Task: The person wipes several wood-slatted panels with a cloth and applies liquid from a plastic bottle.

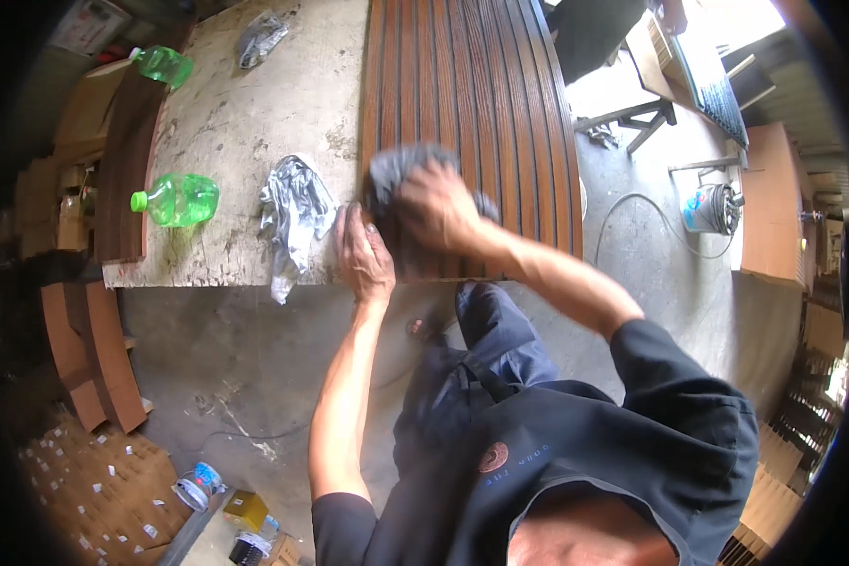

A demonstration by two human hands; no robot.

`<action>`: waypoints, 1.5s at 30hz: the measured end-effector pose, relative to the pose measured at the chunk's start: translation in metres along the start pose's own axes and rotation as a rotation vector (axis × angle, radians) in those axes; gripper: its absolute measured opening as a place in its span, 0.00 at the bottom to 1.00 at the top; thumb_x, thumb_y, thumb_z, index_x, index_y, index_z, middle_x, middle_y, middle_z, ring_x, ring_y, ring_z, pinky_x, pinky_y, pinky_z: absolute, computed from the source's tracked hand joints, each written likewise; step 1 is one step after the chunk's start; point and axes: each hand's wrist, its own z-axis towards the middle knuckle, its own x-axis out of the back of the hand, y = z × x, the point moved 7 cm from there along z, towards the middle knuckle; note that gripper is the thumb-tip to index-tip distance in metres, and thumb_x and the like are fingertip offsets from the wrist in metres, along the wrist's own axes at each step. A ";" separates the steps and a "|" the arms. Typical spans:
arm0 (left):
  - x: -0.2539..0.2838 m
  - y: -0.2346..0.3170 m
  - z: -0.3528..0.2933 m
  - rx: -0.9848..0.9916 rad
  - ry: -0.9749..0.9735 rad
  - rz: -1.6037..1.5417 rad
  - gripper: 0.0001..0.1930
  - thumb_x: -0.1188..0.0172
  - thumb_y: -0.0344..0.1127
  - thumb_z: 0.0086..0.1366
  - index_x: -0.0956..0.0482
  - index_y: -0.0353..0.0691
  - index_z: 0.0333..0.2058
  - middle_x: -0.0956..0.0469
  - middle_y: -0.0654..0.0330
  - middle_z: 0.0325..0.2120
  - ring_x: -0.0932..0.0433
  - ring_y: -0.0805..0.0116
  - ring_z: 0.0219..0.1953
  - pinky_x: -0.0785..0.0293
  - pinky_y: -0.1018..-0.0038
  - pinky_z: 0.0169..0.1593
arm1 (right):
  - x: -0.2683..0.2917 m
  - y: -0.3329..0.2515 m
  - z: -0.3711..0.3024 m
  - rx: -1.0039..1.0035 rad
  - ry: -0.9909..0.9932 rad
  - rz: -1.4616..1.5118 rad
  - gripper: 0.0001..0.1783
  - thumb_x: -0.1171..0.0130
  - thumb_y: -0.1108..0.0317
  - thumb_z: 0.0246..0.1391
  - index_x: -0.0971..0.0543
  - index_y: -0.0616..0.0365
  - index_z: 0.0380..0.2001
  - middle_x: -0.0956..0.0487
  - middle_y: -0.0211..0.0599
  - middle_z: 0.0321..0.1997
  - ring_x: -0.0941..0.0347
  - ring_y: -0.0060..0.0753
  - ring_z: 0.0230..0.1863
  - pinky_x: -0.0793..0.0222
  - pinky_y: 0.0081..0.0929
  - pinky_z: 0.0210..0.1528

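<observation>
A brown wood-grain panel [514, 123] with dark lengthwise grooves lies on the worn, pale worktable [245, 123]. My right hand [439, 208] is closed on a dark grey rag [391, 168] and presses it on the panel's near left part; rag and fingers are blurred by motion. Against the panel's left edge, near the table's front, rests my left hand [364, 257], its fingers stretched out and holding nothing. A crumpled silvery-grey cloth [297, 212] lies just left of that hand, one end hanging over the front edge.
Two green-tinted plastic bottles [184, 200] lie on the table's left side beside a dark brown board [127, 179]. Another crumpled cloth [262, 40] lies farther back. On the floor at right stand a bucket [710, 209] and a trestle [646, 123]; a person's dark clothing [594, 38] shows beyond.
</observation>
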 end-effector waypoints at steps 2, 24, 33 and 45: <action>-0.003 -0.001 0.008 0.042 -0.032 -0.048 0.23 0.52 0.36 0.79 0.23 0.27 0.63 0.23 0.36 0.62 0.28 0.37 0.69 0.35 0.50 0.74 | 0.017 -0.055 -0.043 0.049 -0.008 0.023 0.19 0.26 0.58 0.52 0.16 0.48 0.47 0.22 0.38 0.49 0.28 0.51 0.53 0.32 0.50 0.53; 0.007 0.014 0.011 -0.058 -0.016 0.040 0.19 0.48 0.27 0.74 0.21 0.26 0.59 0.18 0.40 0.58 0.25 0.35 0.67 0.30 0.45 0.71 | -0.037 0.223 0.283 -0.190 0.392 -0.356 0.25 0.33 0.46 0.57 0.15 0.48 0.53 0.18 0.45 0.58 0.27 0.58 0.63 0.32 0.63 0.62; 0.015 0.000 -0.001 0.102 0.109 -0.108 0.22 0.49 0.30 0.76 0.27 0.26 0.65 0.22 0.35 0.60 0.26 0.36 0.66 0.31 0.51 0.72 | -0.035 0.027 0.106 0.017 0.184 -0.130 0.26 0.27 0.59 0.54 0.18 0.52 0.56 0.20 0.48 0.57 0.27 0.62 0.59 0.28 0.57 0.60; 0.002 -0.006 -0.005 0.165 0.147 -0.136 0.21 0.47 0.35 0.77 0.23 0.26 0.61 0.20 0.36 0.56 0.23 0.36 0.62 0.29 0.49 0.69 | 0.005 -0.055 -0.016 -0.164 0.094 -0.063 0.20 0.27 0.63 0.50 0.18 0.51 0.47 0.21 0.43 0.49 0.27 0.55 0.53 0.30 0.54 0.54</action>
